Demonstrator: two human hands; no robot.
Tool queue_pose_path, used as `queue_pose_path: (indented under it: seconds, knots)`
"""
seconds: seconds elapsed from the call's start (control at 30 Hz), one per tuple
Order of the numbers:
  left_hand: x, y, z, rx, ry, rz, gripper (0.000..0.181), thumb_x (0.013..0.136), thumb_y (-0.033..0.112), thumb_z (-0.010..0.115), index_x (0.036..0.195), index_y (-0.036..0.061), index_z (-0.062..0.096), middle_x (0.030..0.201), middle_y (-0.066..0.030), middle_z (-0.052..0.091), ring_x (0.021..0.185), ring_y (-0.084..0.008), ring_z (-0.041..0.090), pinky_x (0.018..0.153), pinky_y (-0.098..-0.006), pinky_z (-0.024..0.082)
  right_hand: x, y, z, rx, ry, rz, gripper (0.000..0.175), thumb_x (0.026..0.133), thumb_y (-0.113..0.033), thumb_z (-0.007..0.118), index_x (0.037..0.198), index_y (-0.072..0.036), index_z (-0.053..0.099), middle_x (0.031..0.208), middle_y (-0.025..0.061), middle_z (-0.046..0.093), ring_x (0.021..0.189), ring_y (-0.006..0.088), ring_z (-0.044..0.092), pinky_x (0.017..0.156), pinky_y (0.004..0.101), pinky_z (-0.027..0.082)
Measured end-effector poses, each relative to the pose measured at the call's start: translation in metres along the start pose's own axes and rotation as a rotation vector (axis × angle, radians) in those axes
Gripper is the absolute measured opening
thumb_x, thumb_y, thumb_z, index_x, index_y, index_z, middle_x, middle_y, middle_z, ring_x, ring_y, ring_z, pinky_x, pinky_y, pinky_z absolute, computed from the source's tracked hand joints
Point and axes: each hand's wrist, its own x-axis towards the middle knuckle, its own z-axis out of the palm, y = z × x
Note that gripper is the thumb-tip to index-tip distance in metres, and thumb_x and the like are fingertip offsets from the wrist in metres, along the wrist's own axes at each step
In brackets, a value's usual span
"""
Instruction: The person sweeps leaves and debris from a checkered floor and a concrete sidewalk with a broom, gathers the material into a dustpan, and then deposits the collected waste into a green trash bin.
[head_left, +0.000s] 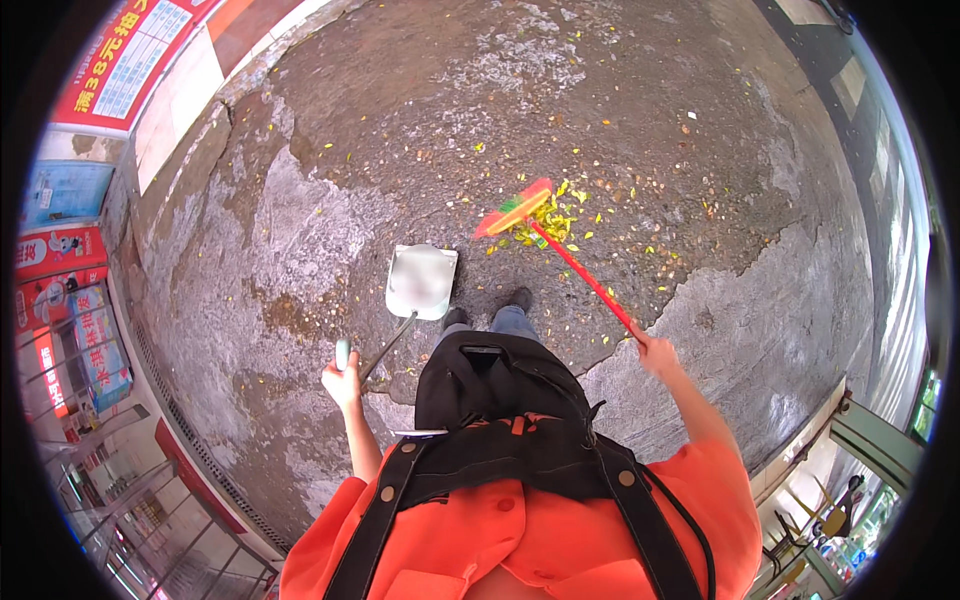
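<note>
My right hand (658, 355) grips the red handle of a broom (581, 271). The broom's head, with a yellow block and red and green bristles, is by a small heap of yellow-green leaves (555, 225) on the pavement. A white long-handled dustpan (421, 281) stands in front of my feet, left of the broom head. Around its dark handle my left hand (343, 381) is closed, and a pale grip end shows above the fingers. The inside of the dustpan is blurred, so its contents cannot be made out.
Worn, patchy pavement (315, 202) spreads all around, strewn with small leaves and bits. Along the left run a drain grate (176, 427), red signs (60, 255) and shop shelving. A green metal frame (874, 442) and chairs (821, 517) are at the lower right.
</note>
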Motion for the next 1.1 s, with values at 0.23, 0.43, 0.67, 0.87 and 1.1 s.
queue_pose_path:
  seconds: [0.23,0.43,0.67,0.87,1.1]
  knots:
    - [0.035,0.022,0.018,-0.028,-0.11,0.027,0.028,0.069,0.024,0.069,0.06,0.001,0.056,0.052,0.0007,0.05,0.049,-0.007,0.04,0.046,-0.0271,0.034,-0.046,0.008,-0.024,0.32,0.223,0.102,0.04,0.086,-0.028,0.052,0.125,-0.038,0.048,0.097,0.0171,0.062,0.086,0.0386,0.06,0.076,0.0469,0.049]
    - [0.048,0.054,0.002,-0.018,-0.172,0.104,0.025,0.068,0.023,0.067,0.059,0.0016,0.056,0.051,0.0014,0.049,0.048,-0.0061,0.04,0.045,-0.0264,0.034,0.092,-0.007,-0.024,0.287,0.288,0.285,0.06,0.084,-0.03,0.048,0.139,-0.032,0.024,0.092,0.0234,0.063,0.086,0.0394,0.061,0.076,0.0471,0.048]
    - [0.09,0.093,0.005,0.311,-0.502,0.5,0.03,0.066,0.029,0.068,0.064,0.0006,0.06,0.051,-0.0081,0.054,0.047,-0.0135,0.051,0.048,-0.0315,0.041,0.152,-0.112,0.076,0.624,0.064,0.481,0.069,0.087,-0.025,0.038,0.143,-0.018,-0.002,0.07,0.0193,0.064,0.053,0.0293,0.063,0.055,0.041,0.053]
    - [0.116,0.097,0.066,0.475,-0.853,0.721,0.034,0.066,0.039,0.066,0.067,0.005,0.063,0.061,-0.0155,0.06,0.061,-0.032,0.062,0.06,-0.0395,0.048,0.042,-0.182,0.195,0.638,0.081,0.491,0.065,0.09,-0.025,0.037,0.143,-0.021,0.001,0.064,0.0199,0.061,0.047,0.0296,0.061,0.046,0.0421,0.051]
    - [0.089,0.081,0.111,0.296,-0.844,0.536,0.032,0.066,0.038,0.064,0.074,0.0072,0.067,0.063,-0.0155,0.062,0.066,-0.033,0.063,0.063,-0.0394,0.049,-0.006,-0.235,0.116,0.868,-0.018,0.504,0.074,0.084,-0.022,0.045,0.143,-0.022,0.0,0.072,0.0213,0.063,0.054,0.03,0.063,0.051,0.0419,0.052]
